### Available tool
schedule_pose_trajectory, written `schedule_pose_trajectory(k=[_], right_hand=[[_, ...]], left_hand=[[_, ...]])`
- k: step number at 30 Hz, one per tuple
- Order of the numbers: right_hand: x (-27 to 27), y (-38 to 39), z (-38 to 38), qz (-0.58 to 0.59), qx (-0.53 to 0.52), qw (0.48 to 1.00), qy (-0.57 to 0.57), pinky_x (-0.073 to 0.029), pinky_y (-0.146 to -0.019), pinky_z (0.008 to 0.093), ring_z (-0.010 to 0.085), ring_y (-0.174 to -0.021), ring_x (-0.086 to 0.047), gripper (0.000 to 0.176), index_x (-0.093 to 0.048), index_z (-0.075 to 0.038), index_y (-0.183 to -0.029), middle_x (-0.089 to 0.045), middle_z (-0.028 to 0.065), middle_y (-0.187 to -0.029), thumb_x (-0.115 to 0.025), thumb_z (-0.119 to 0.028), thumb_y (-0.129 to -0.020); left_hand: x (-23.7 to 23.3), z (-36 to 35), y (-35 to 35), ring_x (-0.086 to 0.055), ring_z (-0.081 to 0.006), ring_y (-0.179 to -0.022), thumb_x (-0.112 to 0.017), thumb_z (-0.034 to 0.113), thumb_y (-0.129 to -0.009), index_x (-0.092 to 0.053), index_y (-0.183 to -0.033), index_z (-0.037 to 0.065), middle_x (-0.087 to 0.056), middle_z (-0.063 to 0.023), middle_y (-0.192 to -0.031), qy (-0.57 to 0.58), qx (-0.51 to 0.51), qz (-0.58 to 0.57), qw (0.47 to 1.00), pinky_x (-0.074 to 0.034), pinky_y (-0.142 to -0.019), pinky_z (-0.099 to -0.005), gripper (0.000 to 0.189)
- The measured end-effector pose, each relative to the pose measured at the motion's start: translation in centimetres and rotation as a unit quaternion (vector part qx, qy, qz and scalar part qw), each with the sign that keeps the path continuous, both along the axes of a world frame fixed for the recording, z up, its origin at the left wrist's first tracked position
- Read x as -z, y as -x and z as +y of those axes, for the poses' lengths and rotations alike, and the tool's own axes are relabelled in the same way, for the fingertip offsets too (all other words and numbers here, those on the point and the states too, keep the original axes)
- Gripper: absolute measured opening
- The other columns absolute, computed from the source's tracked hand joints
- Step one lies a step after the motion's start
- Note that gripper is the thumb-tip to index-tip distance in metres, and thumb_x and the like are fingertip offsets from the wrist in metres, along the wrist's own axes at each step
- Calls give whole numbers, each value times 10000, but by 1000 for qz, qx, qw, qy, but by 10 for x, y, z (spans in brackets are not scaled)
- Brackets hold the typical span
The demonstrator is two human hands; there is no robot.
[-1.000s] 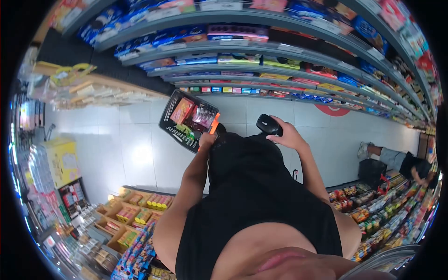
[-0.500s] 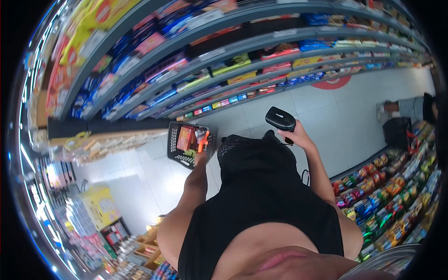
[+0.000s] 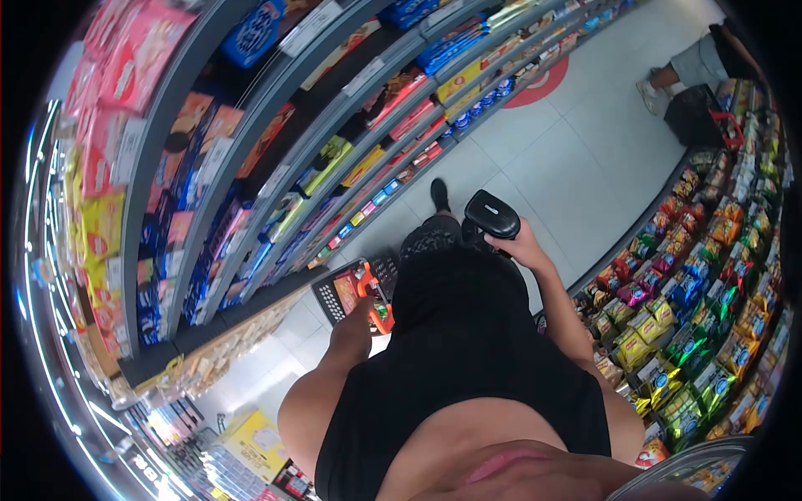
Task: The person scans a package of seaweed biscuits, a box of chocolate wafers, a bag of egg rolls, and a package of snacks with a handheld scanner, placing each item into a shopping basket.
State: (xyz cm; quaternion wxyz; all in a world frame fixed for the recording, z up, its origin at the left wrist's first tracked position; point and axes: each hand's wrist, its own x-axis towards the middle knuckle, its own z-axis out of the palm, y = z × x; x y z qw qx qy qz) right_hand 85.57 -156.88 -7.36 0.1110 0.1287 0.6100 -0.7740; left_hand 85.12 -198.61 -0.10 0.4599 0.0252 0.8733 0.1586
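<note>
My left hand [image 3: 359, 312] is closed round the orange handle [image 3: 365, 280] of a black perforated shopping basket [image 3: 327, 303], which hangs beside my left leg. Inside the basket lies a reddish package [image 3: 347, 290]; other contents are partly covered by the handle and my hand. On the other side of my body, my right hand [image 3: 521, 244] grips a black handheld barcode scanner [image 3: 493, 212] by its lower part. The rounded head of the scanner points forward, away from me.
Shelves of packaged snacks [image 3: 388, 104] run along the left. Racks of bright snack bags [image 3: 668, 334] line the right. Farther up the tiled aisle [image 3: 576, 179], a person [image 3: 706, 67] stands near a black basket [image 3: 697, 117]. A yellow box [image 3: 255, 447] is at lower left.
My view has turned, so shelves and racks appear tilted. One foot now shows stepped forward. The basket has come closer to my leg; both hands keep their hold.
</note>
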Motion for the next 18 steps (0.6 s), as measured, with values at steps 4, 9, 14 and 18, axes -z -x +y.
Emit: schedule_pose_trajectory(k=[4,9,14,18], right_hand=[[-4,15,14,-13,40,999,5,-492,-755,252,54,-849,-577,276,-663,-7,-1083,-675,-28,-931,-805,-69,-854],[-3,64,41,3,40,999,-26,-489,-873,274,80,-950,-589,309,-671,4,-1133,-690,-16,-1009,-793,-42,-853],[-28,136,75,-35,15,997,-72,-487,-910,287,101,-979,-601,340,-669,11,-1154,-703,13,-1038,-794,-36,-842],[-48,194,105,-51,-11,995,-86,-489,-940,297,107,-1010,-610,373,-651,15,-1191,-709,29,-1070,-785,-35,-847]], left_hand=[[0,27,40,-645,-430,-1158,-444,25,-948,-420,-1474,172,-659,-242,-1255,52,122,-34,991,-501,-963,-479,547],[22,38,91,-642,-371,-1195,-592,166,-932,-482,-1432,157,-637,-209,-1317,-38,109,-98,988,-506,-987,-417,512],[42,72,154,-647,-371,-1183,-588,176,-940,-491,-1422,147,-642,-204,-1307,-58,149,-117,980,-511,-973,-420,493],[50,103,205,-650,-370,-1174,-584,185,-946,-498,-1414,140,-646,-201,-1299,-72,190,-129,971,-515,-962,-423,478]])
